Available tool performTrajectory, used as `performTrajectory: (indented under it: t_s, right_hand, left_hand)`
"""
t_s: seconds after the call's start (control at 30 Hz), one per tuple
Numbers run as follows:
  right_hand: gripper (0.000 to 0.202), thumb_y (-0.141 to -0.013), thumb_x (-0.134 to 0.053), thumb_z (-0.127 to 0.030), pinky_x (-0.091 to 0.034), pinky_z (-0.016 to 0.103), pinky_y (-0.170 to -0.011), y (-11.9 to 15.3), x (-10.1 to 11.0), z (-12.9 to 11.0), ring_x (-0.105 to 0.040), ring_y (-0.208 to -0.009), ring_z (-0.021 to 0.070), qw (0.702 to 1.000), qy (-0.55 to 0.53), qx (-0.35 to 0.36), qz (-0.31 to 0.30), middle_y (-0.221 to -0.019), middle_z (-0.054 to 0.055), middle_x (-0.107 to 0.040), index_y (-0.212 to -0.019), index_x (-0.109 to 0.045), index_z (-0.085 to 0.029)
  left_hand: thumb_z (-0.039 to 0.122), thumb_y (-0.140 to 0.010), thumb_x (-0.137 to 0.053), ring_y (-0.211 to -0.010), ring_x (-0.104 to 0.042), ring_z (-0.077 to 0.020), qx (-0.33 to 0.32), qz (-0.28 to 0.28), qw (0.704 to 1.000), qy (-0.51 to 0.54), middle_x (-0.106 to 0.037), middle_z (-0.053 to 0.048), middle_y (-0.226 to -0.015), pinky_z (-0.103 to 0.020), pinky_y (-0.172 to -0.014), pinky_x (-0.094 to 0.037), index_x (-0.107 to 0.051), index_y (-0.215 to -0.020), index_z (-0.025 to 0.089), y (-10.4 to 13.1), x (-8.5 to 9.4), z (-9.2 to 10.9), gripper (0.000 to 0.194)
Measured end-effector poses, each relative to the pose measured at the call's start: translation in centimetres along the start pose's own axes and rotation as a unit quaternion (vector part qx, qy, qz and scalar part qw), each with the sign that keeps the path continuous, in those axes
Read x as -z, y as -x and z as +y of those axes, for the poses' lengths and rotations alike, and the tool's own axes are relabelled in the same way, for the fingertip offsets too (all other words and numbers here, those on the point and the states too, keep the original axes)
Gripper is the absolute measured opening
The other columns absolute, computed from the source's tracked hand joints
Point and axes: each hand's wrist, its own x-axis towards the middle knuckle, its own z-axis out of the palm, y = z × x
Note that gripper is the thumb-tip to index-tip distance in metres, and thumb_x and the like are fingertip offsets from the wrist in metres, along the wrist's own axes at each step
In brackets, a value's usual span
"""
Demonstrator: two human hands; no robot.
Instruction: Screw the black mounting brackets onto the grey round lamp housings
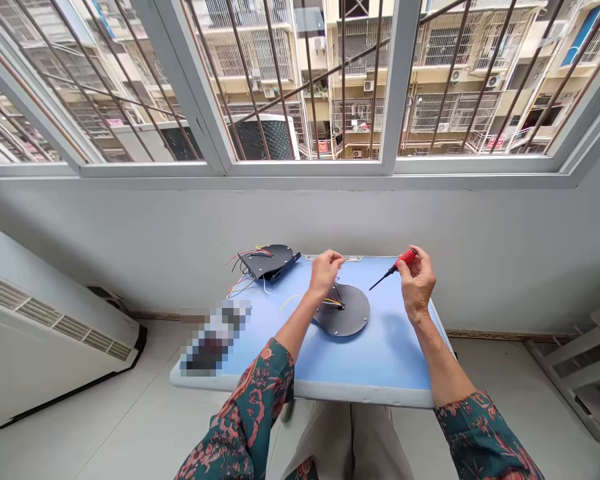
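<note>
A red-handled screwdriver is gripped in my right hand, its dark shaft pointing down and left over the table. My left hand is closed in a pinch above the back edge of a dark grey rounded plate; what its fingertips hold, if anything, is too small to make out. Yellow, red and black wires come out of a hole near the middle of that plate. My left forearm covers part of its left side. The screwdriver tip does not touch the plate.
The blue table has a second dark plate assembly with loose wires at its back left. A pixelated area covers things at the left edge. Behind the table stand a wall and barred windows; a white appliance is at far left.
</note>
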Motion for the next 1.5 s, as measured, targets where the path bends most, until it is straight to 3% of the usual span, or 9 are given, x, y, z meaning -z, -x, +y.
performTrajectory:
  t_s: [0.17, 0.33, 0.47, 0.63, 0.77, 0.87, 1.03, 1.2, 1.5]
  right_hand:
    - [0.047, -0.083, -0.072, -0.038, -0.060, 0.042, -0.088, 0.7, -0.1, -0.5, -0.072, -0.086, 0.0198, 0.999, 0.015, -0.005, -0.047, -0.100, 0.005, -0.073, -0.126, -0.065, -0.021]
    - [0.044, -0.084, -0.073, -0.036, -0.059, 0.039, -0.086, 0.9, 0.1, -1.1, -0.069, -0.085, 0.0189, 0.996, 0.025, 0.021, -0.087, -0.097, 0.003, -0.071, -0.125, -0.066, -0.023]
    - [0.041, -0.084, -0.071, -0.033, -0.059, 0.038, -0.084, 0.7, 0.5, -1.3, -0.068, -0.081, 0.0176, 0.990, 0.030, 0.043, -0.133, -0.095, 0.002, -0.070, -0.124, -0.066, -0.024]
    - [0.037, -0.085, -0.068, -0.030, -0.059, 0.036, -0.082, 1.2, 0.2, -1.7, -0.067, -0.083, 0.0175, 0.979, 0.061, 0.093, -0.173, -0.095, 0.002, -0.071, -0.122, -0.066, -0.025]
    - [0.036, -0.087, -0.067, -0.026, -0.060, 0.034, -0.079, 1.8, -0.2, -1.9, -0.066, -0.076, 0.0153, 0.969, 0.075, 0.132, -0.195, -0.094, 0.001, -0.072, -0.123, -0.066, -0.024]
    - [0.036, -0.087, -0.068, -0.024, -0.061, 0.033, -0.077, 2.1, -0.4, -2.0, -0.065, -0.074, 0.0147, 0.963, 0.079, 0.161, -0.200, -0.095, 0.002, -0.072, -0.123, -0.066, -0.024]
    - [0.036, -0.089, -0.068, -0.023, -0.062, 0.034, -0.077, 2.2, -0.4, -1.9, -0.068, -0.075, 0.0157, 0.957, 0.088, 0.191, -0.199, -0.097, 0.003, -0.074, -0.125, -0.066, -0.024]
    - [0.038, -0.092, -0.068, -0.022, -0.063, 0.034, -0.078, 2.2, -0.1, -2.2, -0.070, -0.079, 0.0165, 0.934, 0.083, 0.267, -0.221, -0.108, 0.006, -0.076, -0.130, -0.064, -0.025]
    - [0.040, -0.095, -0.067, -0.020, -0.064, 0.033, -0.077, 2.6, -0.2, -3.3, -0.071, -0.077, 0.0161, 0.916, 0.077, 0.313, -0.237, -0.103, 0.005, -0.075, -0.133, -0.062, -0.027]
  left_hand:
    - [0.015, -0.093, -0.062, -0.108, -0.073, -0.0316, 0.110, 0.010, 0.989, -0.098, -0.079, -0.019, -0.106, -0.037, -0.088, -0.054, -0.079, -0.097, 0.016, -1.1, 2.8, -4.8, 0.018]
    - [0.014, -0.091, -0.065, -0.112, -0.073, -0.0330, 0.152, -0.030, 0.977, -0.144, -0.078, -0.020, -0.111, -0.035, -0.087, -0.055, -0.082, -0.099, 0.014, 0.3, 1.8, -7.5, 0.019]
    - [0.019, -0.093, -0.064, -0.115, -0.071, -0.0325, 0.148, -0.045, 0.977, -0.147, -0.077, -0.019, -0.116, -0.035, -0.088, -0.054, -0.081, -0.106, 0.015, 0.7, 1.5, -7.6, 0.022]
    - [0.024, -0.097, -0.061, -0.116, -0.071, -0.0333, 0.137, -0.033, 0.980, -0.141, -0.077, -0.017, -0.118, -0.037, -0.088, -0.053, -0.080, -0.110, 0.018, 1.1, 3.4, -6.8, 0.024]
    - [0.022, -0.097, -0.059, -0.108, -0.072, -0.0279, 0.061, 0.088, 0.993, -0.048, -0.077, -0.012, -0.114, -0.036, -0.093, -0.053, -0.078, -0.103, 0.019, 2.6, 4.5, -4.3, 0.020]
    - [0.020, -0.094, -0.061, -0.090, -0.073, -0.0201, -0.010, 0.133, 0.974, 0.185, -0.077, -0.007, -0.098, -0.032, -0.085, -0.057, -0.074, -0.098, 0.018, 4.3, 3.4, -1.4, 0.014]
    - [0.023, -0.097, -0.055, -0.084, -0.072, -0.0151, -0.046, 0.044, 0.891, 0.449, -0.074, -0.005, -0.091, -0.028, -0.080, -0.060, -0.069, -0.102, 0.017, 6.8, -1.4, 1.8, 0.016]
    - [0.011, -0.093, -0.050, -0.081, -0.071, -0.0142, -0.098, -0.030, 0.903, 0.417, -0.073, -0.003, -0.092, -0.028, -0.083, -0.058, -0.064, -0.097, 0.017, 7.3, -4.3, 1.4, 0.016]
    - [0.014, -0.095, -0.045, -0.081, -0.063, -0.0158, -0.196, -0.033, 0.920, 0.337, -0.069, -0.002, -0.087, -0.028, -0.080, -0.051, -0.060, -0.097, 0.019, 7.4, -4.8, 0.8, 0.016]
